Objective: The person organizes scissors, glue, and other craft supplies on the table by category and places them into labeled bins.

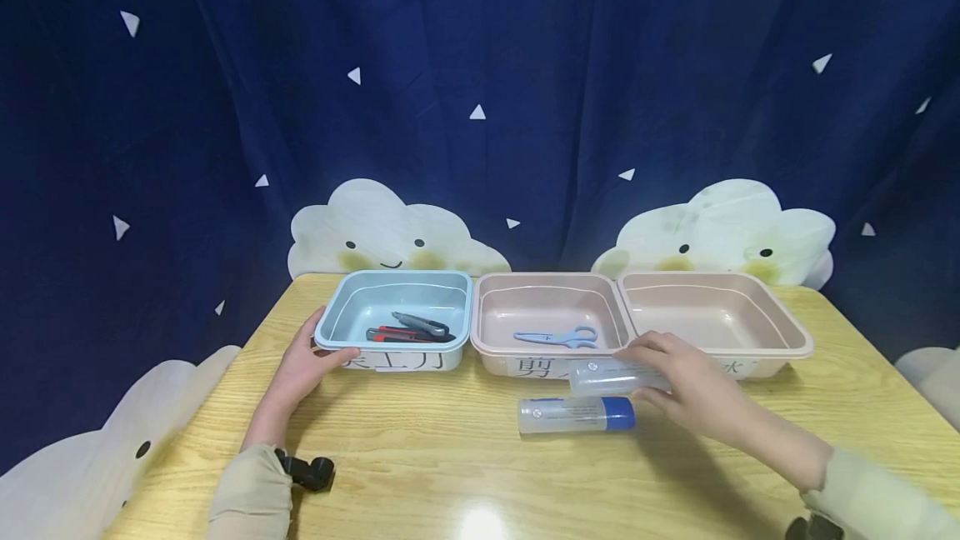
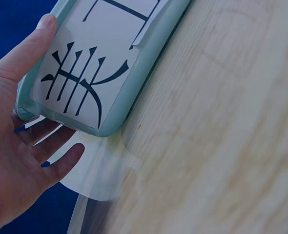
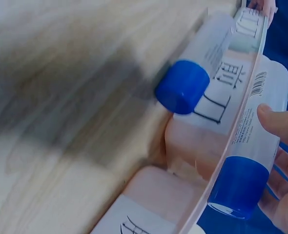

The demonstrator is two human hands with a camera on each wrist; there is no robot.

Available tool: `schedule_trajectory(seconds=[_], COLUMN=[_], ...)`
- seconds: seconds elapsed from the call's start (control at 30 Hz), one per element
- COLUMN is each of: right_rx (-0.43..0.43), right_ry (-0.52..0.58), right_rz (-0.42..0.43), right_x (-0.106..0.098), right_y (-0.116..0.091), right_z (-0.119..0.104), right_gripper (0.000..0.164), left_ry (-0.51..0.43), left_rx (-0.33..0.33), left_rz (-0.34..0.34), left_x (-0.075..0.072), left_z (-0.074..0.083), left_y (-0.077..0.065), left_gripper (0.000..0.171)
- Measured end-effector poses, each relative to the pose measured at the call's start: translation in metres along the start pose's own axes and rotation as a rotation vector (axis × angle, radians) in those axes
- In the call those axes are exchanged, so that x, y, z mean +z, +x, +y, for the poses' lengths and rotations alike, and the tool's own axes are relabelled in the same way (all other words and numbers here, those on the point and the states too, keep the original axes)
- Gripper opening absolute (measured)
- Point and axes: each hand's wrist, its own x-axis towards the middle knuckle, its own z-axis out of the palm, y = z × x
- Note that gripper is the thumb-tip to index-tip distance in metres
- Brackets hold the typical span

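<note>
At the left, my left hand (image 1: 306,367) holds the near left corner of a light blue bin (image 1: 459,307), the thumb on its front rim and the fingers at its side. Two utility knives (image 1: 422,324) lie in that bin. My right hand (image 1: 693,386) grips a clear glue bottle (image 1: 600,377) with a blue cap, raised before the pink bins; thumb and fingers sit on its sides in the right wrist view. A second glue bottle (image 1: 562,415) lies on the table, its blue cap pointing right.
A middle pink bin (image 1: 551,280) contains light blue scissors (image 1: 558,338). Beside it stands a right pink bin (image 1: 712,279). Paper labels with characters are on the bins' fronts. A dark blue curtain (image 1: 450,40) hangs behind the wooden table (image 1: 420,457).
</note>
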Motion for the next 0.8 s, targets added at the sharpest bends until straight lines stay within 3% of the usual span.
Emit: schedule_trajectory(seconds=[0.2, 0.5, 0.8], right_rx=[0.009, 0.091, 0.102], right_ry=[-0.005, 0.018, 0.034], right_rz=[0.022, 0.018, 0.046], right_x=[-0.007, -0.012, -0.012], right_y=[0.003, 0.006, 0.005], right_z=[0.013, 0.036, 0.059], right_gripper=[0.045, 0.043, 0.042], left_ry=[0.001, -0.008, -0.009], left_rx=[-0.005, -0.014, -0.02], left_rz=[0.0, -0.002, -0.004], left_x=[0.0, 0.0, 0.0], left_z=[0.001, 0.001, 0.003], left_y=[0.0, 0.0, -0.001], left_gripper=[0.097, 0.098, 0.098])
